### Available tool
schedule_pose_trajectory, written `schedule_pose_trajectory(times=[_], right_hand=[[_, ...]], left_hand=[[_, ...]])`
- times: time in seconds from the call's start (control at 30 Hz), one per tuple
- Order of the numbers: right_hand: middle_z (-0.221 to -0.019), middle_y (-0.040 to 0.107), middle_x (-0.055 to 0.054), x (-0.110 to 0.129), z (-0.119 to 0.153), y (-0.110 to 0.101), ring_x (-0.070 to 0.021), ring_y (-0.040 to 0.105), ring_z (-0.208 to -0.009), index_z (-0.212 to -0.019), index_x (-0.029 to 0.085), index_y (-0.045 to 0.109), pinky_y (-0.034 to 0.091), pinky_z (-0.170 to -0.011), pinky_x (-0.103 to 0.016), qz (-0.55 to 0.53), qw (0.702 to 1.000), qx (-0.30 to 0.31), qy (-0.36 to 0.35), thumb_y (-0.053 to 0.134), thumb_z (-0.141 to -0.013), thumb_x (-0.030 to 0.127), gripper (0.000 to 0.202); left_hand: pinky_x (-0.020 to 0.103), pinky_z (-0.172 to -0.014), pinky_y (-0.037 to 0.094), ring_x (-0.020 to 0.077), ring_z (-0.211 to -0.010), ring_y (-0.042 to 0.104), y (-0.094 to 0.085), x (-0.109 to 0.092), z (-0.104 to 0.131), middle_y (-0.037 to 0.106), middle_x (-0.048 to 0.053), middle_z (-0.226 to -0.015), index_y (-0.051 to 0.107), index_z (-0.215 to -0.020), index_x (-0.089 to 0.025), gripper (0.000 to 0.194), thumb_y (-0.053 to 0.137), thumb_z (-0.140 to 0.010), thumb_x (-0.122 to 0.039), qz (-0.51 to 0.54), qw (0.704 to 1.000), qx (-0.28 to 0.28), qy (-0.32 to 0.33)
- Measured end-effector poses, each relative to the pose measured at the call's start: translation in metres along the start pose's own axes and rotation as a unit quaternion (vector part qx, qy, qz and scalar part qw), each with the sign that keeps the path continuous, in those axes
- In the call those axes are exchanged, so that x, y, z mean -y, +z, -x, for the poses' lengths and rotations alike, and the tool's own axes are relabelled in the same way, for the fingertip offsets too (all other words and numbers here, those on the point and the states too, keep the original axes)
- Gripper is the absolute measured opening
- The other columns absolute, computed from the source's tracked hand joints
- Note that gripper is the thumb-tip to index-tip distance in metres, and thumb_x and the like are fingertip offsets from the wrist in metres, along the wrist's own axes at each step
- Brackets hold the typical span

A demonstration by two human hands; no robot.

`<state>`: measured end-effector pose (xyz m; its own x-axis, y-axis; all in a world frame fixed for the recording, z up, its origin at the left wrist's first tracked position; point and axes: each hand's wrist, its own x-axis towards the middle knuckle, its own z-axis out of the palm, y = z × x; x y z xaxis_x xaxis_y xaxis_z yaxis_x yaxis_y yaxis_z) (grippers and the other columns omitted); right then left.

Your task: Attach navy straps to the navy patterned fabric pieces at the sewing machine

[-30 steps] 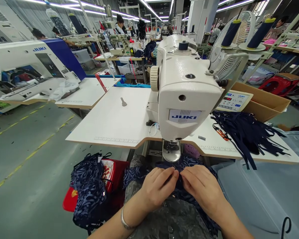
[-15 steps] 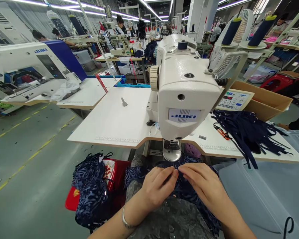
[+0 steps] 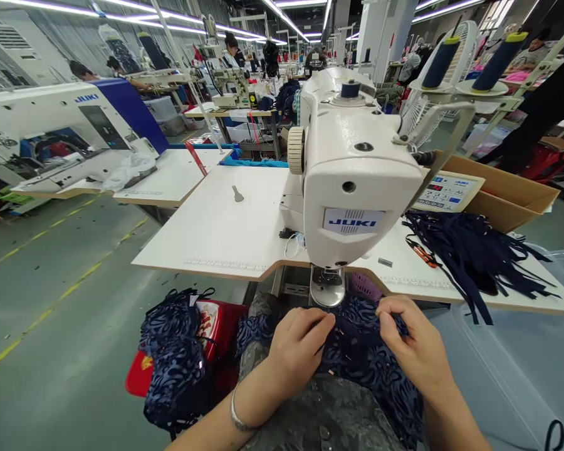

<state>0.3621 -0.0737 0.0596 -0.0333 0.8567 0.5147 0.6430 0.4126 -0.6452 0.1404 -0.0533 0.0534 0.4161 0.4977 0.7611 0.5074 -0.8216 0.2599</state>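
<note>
Stool, red, near left, carries a heap of navy pieces. Left hand pinches the navy fabric lying on the lap, just near of the presser foot. Right hand grips the same fabric's right edge, fingers curled. Judgement: keep the edge taut and flat between both hands, square to the foot. Straps lie on the table, far right.
</note>
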Motion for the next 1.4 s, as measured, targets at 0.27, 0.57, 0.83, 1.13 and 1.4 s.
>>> schedule_pose_trajectory(times=[0.27,0.57,0.83,1.13,1.4], right_hand=[[-0.08,0.059,-0.001,0.006,0.017,0.0,-0.0177,0.058,-0.074,-0.085,0.025,0.055,0.045,-0.065,-0.029,-0.149,0.986,0.072,0.028,0.038,-0.101,0.025,0.024],[-0.105,0.066,-0.001,0.018,0.0,0.016,-0.0175,0.061,-0.101,-0.107,0.031,0.065,0.047,-0.087,-0.027,-0.197,0.969,0.14,0.056,0.055,-0.096,0.027,0.015],[-0.077,0.052,0.003,0.002,-0.007,0.029,-0.0154,0.05,-0.072,-0.084,0.025,0.054,0.042,-0.067,-0.025,-0.24,0.957,0.066,0.151,0.046,-0.1,0.034,0.02],[-0.07,0.069,0.0,0.022,0.022,0.0,-0.0137,0.064,-0.058,-0.079,0.022,0.071,0.049,-0.057,-0.022,-0.318,0.862,0.384,0.09,0.046,-0.099,0.038,0.035],[-0.11,0.061,-0.005,-0.006,0.025,0.029,-0.0235,0.056,-0.104,-0.118,0.027,0.061,0.045,-0.084,-0.03,-0.198,0.953,0.172,0.155,0.056,-0.092,0.038,0.028]], left_hand=[[0.031,-0.063,0.056,0.018,-0.075,0.063,-0.001,-0.001,-0.006,0.069,0.009,-0.084,0.063,-0.106,-0.015,0.022,0.053,-0.089,-0.006,-0.001,0.999,-0.009,-0.031],[0.029,-0.061,0.055,0.0181,-0.076,0.061,-0.009,-0.002,-0.007,0.072,0.012,-0.087,0.068,-0.095,-0.007,0.014,0.056,-0.089,-0.006,-0.061,0.989,-0.033,0.129],[0.03,-0.066,0.053,0.017,-0.078,0.059,-0.007,-0.002,-0.003,0.072,0.009,-0.087,0.067,-0.094,-0.011,0.016,0.055,-0.087,-0.004,-0.031,0.993,-0.04,0.108],[0.028,-0.071,0.046,0.0171,-0.077,0.061,-0.003,-0.005,-0.012,0.067,0.005,-0.083,0.067,-0.088,-0.016,0.009,0.058,-0.088,-0.018,0.224,0.909,0.085,-0.342],[0.021,-0.052,0.039,0.0081,-0.053,0.047,0.004,-0.006,-0.01,0.055,-0.004,-0.065,0.066,-0.091,-0.015,0.025,0.066,-0.082,-0.038,0.424,0.73,0.161,-0.512]])
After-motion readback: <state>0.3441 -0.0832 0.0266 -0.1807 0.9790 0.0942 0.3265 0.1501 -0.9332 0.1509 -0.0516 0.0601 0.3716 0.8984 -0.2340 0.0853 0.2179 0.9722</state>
